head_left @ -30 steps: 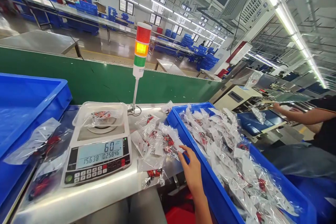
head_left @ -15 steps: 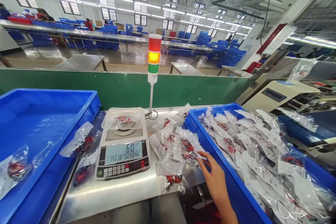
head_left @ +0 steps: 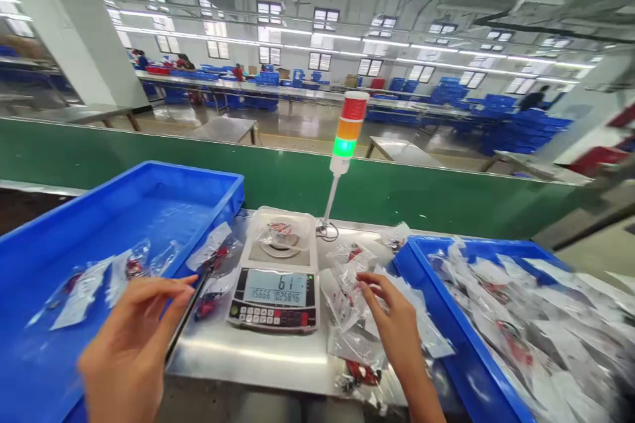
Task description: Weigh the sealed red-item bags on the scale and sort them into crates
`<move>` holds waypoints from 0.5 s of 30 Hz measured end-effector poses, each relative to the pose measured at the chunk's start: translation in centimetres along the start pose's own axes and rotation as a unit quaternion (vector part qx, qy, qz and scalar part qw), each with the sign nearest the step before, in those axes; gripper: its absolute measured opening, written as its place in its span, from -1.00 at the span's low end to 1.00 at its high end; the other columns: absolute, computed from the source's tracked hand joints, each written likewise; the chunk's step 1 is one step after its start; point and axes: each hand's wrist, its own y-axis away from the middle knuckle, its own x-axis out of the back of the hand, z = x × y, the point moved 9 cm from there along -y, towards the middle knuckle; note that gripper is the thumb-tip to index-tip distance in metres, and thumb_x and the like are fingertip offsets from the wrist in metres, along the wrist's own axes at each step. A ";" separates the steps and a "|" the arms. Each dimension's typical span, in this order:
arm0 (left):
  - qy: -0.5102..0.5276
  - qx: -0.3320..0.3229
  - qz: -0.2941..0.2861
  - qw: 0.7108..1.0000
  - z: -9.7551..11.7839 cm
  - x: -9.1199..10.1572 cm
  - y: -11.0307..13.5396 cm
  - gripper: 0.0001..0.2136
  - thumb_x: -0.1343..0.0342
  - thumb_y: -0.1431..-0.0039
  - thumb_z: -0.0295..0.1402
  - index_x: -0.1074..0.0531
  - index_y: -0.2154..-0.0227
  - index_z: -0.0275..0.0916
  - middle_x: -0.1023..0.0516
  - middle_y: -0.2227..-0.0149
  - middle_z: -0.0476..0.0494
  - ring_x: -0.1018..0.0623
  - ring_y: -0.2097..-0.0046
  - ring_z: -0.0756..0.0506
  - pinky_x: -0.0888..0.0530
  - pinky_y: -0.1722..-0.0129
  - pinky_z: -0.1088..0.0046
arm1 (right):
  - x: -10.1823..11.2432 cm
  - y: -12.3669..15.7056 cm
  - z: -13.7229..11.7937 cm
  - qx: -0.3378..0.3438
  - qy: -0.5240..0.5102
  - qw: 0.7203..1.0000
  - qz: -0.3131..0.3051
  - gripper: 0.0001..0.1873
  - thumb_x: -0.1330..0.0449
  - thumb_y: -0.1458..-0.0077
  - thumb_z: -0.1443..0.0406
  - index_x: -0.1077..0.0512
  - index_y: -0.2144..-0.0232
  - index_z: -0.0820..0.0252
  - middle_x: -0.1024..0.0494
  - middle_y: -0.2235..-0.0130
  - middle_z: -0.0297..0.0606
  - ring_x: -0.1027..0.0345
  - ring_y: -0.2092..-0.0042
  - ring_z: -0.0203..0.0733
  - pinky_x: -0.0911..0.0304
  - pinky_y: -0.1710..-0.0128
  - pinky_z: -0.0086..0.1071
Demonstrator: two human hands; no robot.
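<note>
My left hand [head_left: 131, 344] hangs over the blue tray [head_left: 198, 170] at the left, fingers curled and holding nothing. Inside that tray lie clear bags with red items [head_left: 133, 268]. My right hand [head_left: 397, 330] touches a heap of clear bags with white cards [head_left: 344, 291] on the steel table [head_left: 248, 360], close to the rim of a second blue tray [head_left: 436, 284]. That tray is packed with similar bags. Between my hands stands a digital scale [head_left: 274, 291] showing 61, with a clear plastic box [head_left: 282, 231] holding a bagged red item on its pan.
A stack light [head_left: 347, 125] on a thin pole stands behind the scale, at the table's back edge. A green partition [head_left: 198, 158] runs behind the table. Beyond it are steel tables, long benches, stacked blue crates and several distant people.
The view has swung left and upward, bringing my left hand in. The scale's top reading went from 60 to 61. The stack light changed from amber to green.
</note>
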 end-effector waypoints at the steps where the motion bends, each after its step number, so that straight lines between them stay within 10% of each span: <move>1: 0.005 0.034 0.044 0.998 -1.2 1.6 -0.6 -0.80 -0.20 -0.17 -0.03 -0.50 0.29 -0.01 -0.58 0.25 0.04 -0.60 0.17 -0.20 -0.58 0.05 0.14 | -0.9 -0.3 -1.0 0.009 0.002 1.000 -0.016 -0.56 -0.16 -0.10 -0.09 -0.59 0.25 0.07 -0.69 0.11 -0.16 -0.58 0.09 0.10 -0.42 0.02 -0.08; 4: -0.104 0.073 0.118 0.985 -4.5 7.6 -3.3 -0.73 -0.16 -0.13 0.01 -0.51 0.39 -0.06 -0.60 0.37 0.03 -0.61 0.26 -0.21 -0.57 0.09 0.15 | -2.6 -1.3 -2.7 0.023 0.020 0.999 -0.039 -0.52 -0.15 -0.08 -0.14 -0.58 0.23 0.05 -0.69 0.08 -0.18 -0.58 0.09 0.13 -0.42 0.06 -0.07; 8: -0.392 0.018 -0.072 0.917 -8.8 10.8 -9.2 -0.60 0.20 -0.38 -0.19 -0.53 0.11 -0.21 -0.65 0.20 -0.18 -0.62 0.13 -0.25 -0.54 0.11 0.19 | -4.2 -4.2 -4.6 0.094 0.049 0.993 -0.053 -0.50 -0.15 -0.06 -0.15 -0.58 0.19 0.04 -0.68 0.09 -0.18 -0.58 0.12 0.14 -0.42 0.15 -0.07; 15: -0.418 -0.068 -0.342 0.839 -17.7 1.3 -13.7 -0.42 -0.07 -0.04 -0.66 -0.52 -0.05 0.07 -0.44 -0.28 -0.07 -0.45 -0.26 -0.23 -0.41 -0.17 0.15 | -8.0 -8.5 -9.5 0.315 0.103 0.939 -0.095 -0.67 -0.04 -0.29 0.09 -0.53 0.11 0.05 -0.63 0.07 -0.13 -0.46 0.00 0.10 -0.34 -0.02 -0.01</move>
